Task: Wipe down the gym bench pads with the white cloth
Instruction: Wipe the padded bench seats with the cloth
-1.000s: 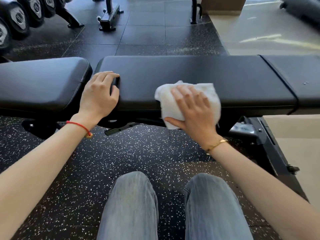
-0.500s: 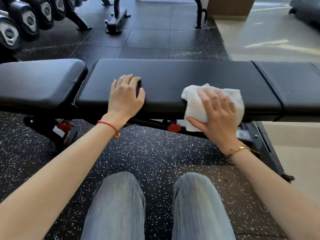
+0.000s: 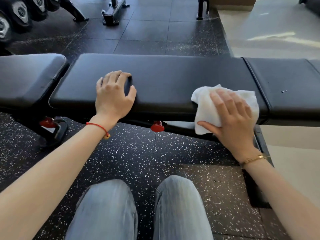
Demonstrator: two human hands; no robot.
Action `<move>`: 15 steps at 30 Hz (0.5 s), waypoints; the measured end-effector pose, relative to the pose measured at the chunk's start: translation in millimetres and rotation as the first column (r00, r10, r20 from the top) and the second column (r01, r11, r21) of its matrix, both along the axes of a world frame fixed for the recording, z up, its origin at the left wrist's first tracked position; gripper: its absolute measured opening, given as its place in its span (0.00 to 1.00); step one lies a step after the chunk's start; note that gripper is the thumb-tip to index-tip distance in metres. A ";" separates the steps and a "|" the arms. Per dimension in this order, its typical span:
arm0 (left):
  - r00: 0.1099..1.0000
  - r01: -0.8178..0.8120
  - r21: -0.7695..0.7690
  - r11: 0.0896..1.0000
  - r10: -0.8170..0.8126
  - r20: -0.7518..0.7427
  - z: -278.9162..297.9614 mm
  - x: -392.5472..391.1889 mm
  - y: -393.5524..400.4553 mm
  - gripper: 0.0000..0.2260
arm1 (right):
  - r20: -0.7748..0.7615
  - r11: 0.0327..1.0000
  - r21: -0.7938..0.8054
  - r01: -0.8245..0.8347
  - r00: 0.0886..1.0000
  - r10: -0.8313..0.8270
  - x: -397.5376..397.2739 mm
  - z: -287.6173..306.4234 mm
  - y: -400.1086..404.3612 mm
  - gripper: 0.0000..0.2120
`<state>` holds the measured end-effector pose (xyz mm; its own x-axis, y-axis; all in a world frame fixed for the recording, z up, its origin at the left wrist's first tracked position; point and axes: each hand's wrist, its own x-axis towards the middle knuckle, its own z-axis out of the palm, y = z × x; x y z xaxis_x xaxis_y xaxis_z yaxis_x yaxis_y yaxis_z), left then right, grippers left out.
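A black gym bench crosses the view, with a long middle pad (image 3: 164,78), a shorter pad (image 3: 29,77) to its left and another pad (image 3: 285,80) to its right. The white cloth (image 3: 204,104) is draped over the near edge of the middle pad, close to its right end. My right hand (image 3: 232,116) presses flat on the cloth, thumb hooked under its lower edge. My left hand (image 3: 114,96) rests on the middle pad's near edge further left, fingers spread, holding nothing.
A red adjustment knob (image 3: 157,126) and a second red knob (image 3: 46,122) hang under the bench frame. Dumbbells (image 3: 19,13) on a rack stand at the far left. Another machine's base (image 3: 112,13) sits behind. My knees (image 3: 138,205) are near the speckled rubber floor.
My right hand has slid the cloth to the right along the middle pad's near edge. My left hand has shifted right along the same edge too.
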<state>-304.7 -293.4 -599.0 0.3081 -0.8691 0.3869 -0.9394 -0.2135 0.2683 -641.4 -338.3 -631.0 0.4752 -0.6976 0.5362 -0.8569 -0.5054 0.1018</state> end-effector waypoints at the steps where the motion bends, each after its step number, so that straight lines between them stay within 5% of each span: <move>1: 1.000 -0.004 0.004 1.000 0.004 -0.002 0.6 -0.2 1.0 0.20 | 0.003 1.000 0.026 0.012 1.000 -0.012 8.2 2.9 1.6 0.39; 8: 1.000 0.000 0.091 0.996 0.000 0.008 7.6 -4.5 3.6 0.20 | 0.030 0.959 0.280 -0.036 0.999 0.028 97.3 33.2 4.5 0.36; 12: 1.000 0.010 0.106 0.994 -0.009 -0.003 10.8 -10.9 1.4 0.21 | 0.066 0.942 0.329 -0.063 0.997 0.044 75.1 33.6 8.0 0.33; 15: 0.995 0.089 0.094 0.992 -0.085 -0.042 19.6 -34.4 -12.5 0.22 | 0.114 0.940 0.338 0.054 0.989 -0.098 44.0 34.3 3.3 0.31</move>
